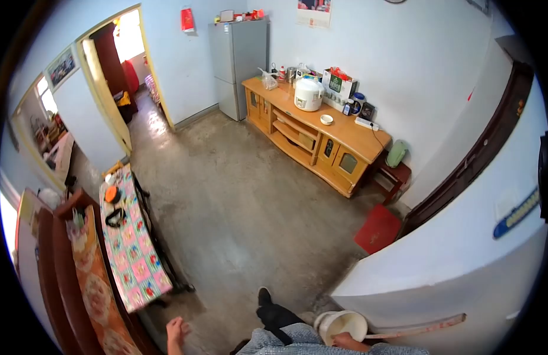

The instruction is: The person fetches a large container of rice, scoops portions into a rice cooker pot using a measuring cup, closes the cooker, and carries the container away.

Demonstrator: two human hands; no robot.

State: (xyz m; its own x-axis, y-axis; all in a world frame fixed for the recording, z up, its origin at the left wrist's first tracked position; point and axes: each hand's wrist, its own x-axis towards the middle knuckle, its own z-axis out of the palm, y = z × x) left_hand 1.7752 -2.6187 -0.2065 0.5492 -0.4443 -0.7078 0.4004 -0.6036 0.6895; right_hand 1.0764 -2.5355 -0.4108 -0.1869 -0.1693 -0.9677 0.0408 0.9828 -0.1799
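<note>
1. Two bare hands show at the lower edge. The left hand (177, 329) is raised, half open with its fingers loosely bent, near the end of the table but apart from it.
2. The right hand (347, 341) is at the near side of the pale bucket (358, 320), its fingers curled downward over the opening. I cannot tell whether they close on the rim or on something inside.
3. A long stick (425, 330) slants out to the right from beside that hand; whether the fingers touch it is unclear.
4. The bucket is low at the person's right side, just beside the foot of the white wall (427, 266), whose corner juts into the room.
5. One dark shoe (264, 296) is forward on the bare concrete floor (238, 195).
6. On the left, the table with a patterned cloth (129, 248) runs alongside the brown sofa (58, 254); an orange container (112, 194) sits toward its far end.
7. A red board (378, 228) lies by the dark door (481, 148), beyond the wall corner.
8. Across the floor, the wooden cabinet (345, 126) bears a white rice cooker (308, 94) and a small bowl (326, 119), with the grey fridge (227, 59) at its far end.
</note>
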